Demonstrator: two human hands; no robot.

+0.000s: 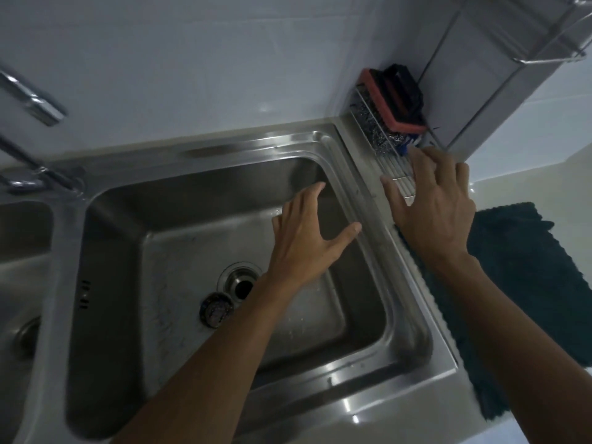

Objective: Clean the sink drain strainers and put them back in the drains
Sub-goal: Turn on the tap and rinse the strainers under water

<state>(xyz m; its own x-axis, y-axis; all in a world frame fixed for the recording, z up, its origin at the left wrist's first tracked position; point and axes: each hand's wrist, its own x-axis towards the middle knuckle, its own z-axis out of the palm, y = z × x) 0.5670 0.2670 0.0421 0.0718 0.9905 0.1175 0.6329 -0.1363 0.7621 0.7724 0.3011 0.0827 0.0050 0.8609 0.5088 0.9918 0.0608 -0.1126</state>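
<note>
The strainer (216, 310) lies on the sink (179, 245) floor beside the open drain (242, 285). The left hand (304, 238) hovers over the basin, fingers spread, empty. The right hand (432, 206) (also splayed, gripping nothing) reaches over the wire rack (389, 161).

With fingers spread and holding nothing, the left hand (304, 232) hovers over the steel sink (134, 219) at frame centre, where a strainer (216, 310) lies beside the open drain (241, 282), while the right hand (431, 200) reaches a wire rack (376, 136) at upper right.
</note>
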